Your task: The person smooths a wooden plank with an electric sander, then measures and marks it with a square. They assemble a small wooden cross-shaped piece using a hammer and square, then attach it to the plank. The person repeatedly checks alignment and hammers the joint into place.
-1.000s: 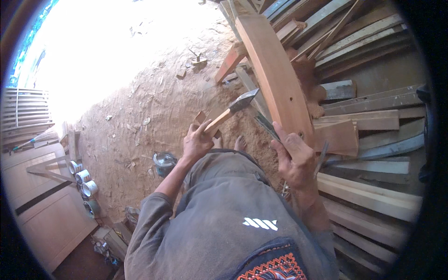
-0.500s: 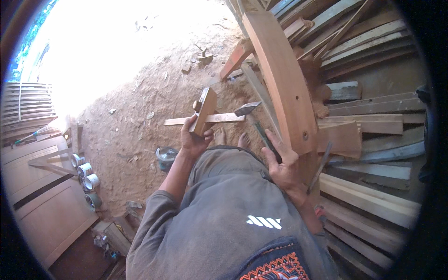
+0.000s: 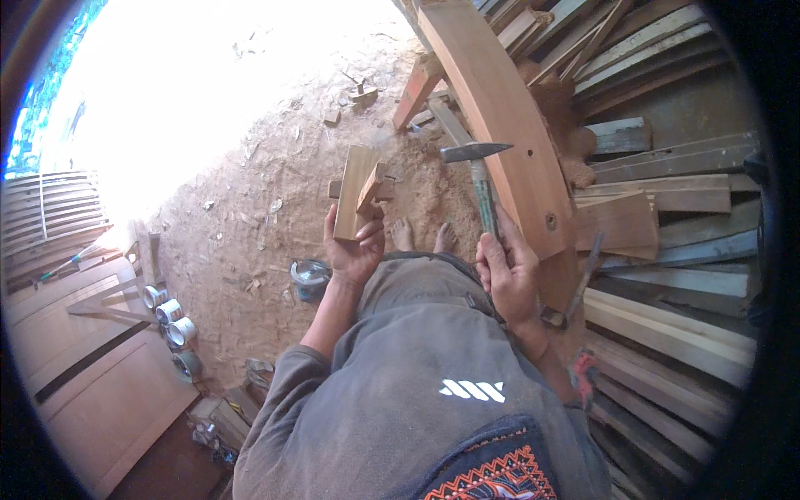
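At frame centre the left hand (image 3: 357, 250) clasps two wood blocks (image 3: 357, 196) upright; the right hand (image 3: 507, 271) grips a hammer (image 3: 477, 171), head up beside the curved beam (image 3: 500, 108). Keep fingers below the block tops, hammer face square.

Ground: bare sandy earth (image 3: 250, 208) strewn with wood chips and small offcuts, sawdust heaped near the curved beam (image 3: 508, 125).
Light: hard daylight, washing out the ground up and left of the beam (detail is lost there).
Right of the beam: stacked planks (image 3: 675, 192), weathered grey and brown, lying close together.
Far left of the beam: a pale wooden door panel (image 3: 92, 392) lying flat, slatted boards (image 3: 50, 217) above it.
Beside the panel: metal tins (image 3: 171, 321) in a row.
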The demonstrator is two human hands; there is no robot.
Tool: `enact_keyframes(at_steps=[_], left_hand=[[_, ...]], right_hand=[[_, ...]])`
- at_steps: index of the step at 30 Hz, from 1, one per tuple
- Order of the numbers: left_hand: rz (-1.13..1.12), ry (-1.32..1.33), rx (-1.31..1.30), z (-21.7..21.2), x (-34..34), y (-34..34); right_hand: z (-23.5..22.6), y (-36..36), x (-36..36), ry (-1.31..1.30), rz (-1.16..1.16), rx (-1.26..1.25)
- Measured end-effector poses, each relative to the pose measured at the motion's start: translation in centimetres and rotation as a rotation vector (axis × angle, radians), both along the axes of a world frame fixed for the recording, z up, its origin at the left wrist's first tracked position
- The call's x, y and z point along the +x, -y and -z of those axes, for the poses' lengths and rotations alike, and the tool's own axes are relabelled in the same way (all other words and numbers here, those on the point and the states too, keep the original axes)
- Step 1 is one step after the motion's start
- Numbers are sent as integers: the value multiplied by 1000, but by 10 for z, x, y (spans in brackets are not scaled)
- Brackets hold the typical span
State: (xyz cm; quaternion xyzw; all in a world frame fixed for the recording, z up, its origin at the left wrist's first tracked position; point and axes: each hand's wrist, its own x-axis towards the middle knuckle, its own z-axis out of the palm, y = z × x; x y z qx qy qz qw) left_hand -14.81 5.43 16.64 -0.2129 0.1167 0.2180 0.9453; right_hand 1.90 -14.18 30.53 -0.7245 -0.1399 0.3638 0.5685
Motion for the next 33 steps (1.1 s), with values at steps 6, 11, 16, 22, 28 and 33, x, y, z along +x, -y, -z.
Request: enact_keyframes(at_steps=[6, 11, 16, 22, 28, 33], left_hand=[[-33, 122, 99, -14, 12, -10], [27, 128, 51, -31, 24, -9], [-18, 142, 95, -40, 24, -14], [40, -277, 457, -33, 23, -20], [154, -583, 672, -28, 35, -16], [251, -761, 895, -23, 32, -1]], right_hand=[[42, 3, 20, -387, 125, -55], [50, -21, 18, -517, 239, 2], [49, -29, 11, -583, -33, 194], [17, -21, 39, 281, -35, -127], [-48, -22, 28, 1015, -229, -110], [-15, -32, 17, 797, -543, -305]])
